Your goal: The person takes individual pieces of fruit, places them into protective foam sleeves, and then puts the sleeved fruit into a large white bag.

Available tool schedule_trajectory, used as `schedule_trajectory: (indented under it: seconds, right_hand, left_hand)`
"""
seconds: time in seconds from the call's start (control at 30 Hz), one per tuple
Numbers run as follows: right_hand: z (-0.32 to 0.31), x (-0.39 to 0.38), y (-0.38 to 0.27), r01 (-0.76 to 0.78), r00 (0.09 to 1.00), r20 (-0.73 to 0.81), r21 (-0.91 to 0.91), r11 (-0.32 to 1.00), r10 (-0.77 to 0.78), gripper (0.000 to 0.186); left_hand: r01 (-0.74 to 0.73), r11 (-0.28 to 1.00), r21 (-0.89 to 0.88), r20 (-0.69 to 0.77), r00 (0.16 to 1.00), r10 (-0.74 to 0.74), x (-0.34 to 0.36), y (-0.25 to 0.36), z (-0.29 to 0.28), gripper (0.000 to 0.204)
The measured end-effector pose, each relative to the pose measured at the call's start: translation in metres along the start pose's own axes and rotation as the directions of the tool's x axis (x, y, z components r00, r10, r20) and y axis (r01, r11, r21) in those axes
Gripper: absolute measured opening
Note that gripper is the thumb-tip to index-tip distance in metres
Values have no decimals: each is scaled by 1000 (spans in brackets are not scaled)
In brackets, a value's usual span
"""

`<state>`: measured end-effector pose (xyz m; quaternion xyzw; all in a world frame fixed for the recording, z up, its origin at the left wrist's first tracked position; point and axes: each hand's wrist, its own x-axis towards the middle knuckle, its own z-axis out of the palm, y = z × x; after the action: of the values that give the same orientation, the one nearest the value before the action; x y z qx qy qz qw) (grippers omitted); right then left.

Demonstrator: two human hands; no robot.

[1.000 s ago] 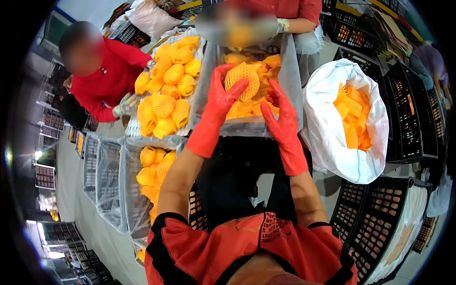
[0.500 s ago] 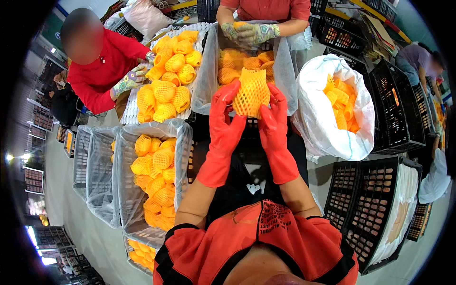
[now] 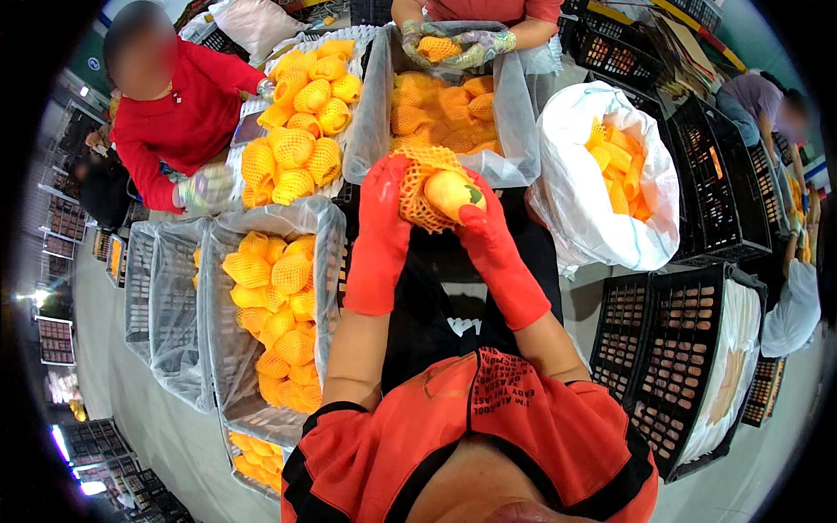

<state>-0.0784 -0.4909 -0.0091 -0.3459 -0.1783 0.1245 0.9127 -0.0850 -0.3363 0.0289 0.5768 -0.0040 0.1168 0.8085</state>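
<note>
In red rubber gloves, both my hands hold one fruit in front of me. A pale yellow oval mango with a small green patch sticks out of a yellow-orange foam net, its bare end to the right. My left hand is closed around the netted side. My right hand grips the bare end, thumb on the skin. The net hides the rest of the fruit. Just beyond my hands stands a lined crate of netted fruit.
Another lined crate of netted fruit is at my left, a white sack of foam nets at my right. Black crates stand lower right. Co-workers in red and across from me wear patterned gloves; the latter holds netted fruit.
The fruit has turned in my hands, and its bare end now shows outside the net. The left co-worker's near hand has moved down and away from the pile.
</note>
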Motion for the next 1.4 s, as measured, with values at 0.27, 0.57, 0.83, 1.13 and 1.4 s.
schedule_trajectory:
  seconds: [0.27, 0.57, 0.83, 1.13, 1.4]
  right_hand:
    - [18, -8, -18, -124, 971, -200, 31, 992, 128, 73]
    - [12, -3, -41, 36, 991, -79, -631, 775, -110, 85]
    - [14, -14, -56, -183, 981, -117, -328, 927, 152, 83]
    - [5, -16, -67, -68, 998, -36, -574, 816, 58, 77]
    - [4, -19, -67, -73, 995, -100, -639, 766, 12, 75]
  left_hand:
    - [-5, 991, -136, 110, 994, 20, -9, 11, 21, 42]
    - [-429, 728, 535, 387, 890, 241, -22, 18, 24, 65]
    - [-346, 847, 403, 356, 912, 203, -30, 23, 34, 60]
    - [-594, 767, 243, 313, 796, 517, -32, -3, 33, 35]
    - [-542, 559, 628, 292, 829, 476, -34, 3, 43, 48]
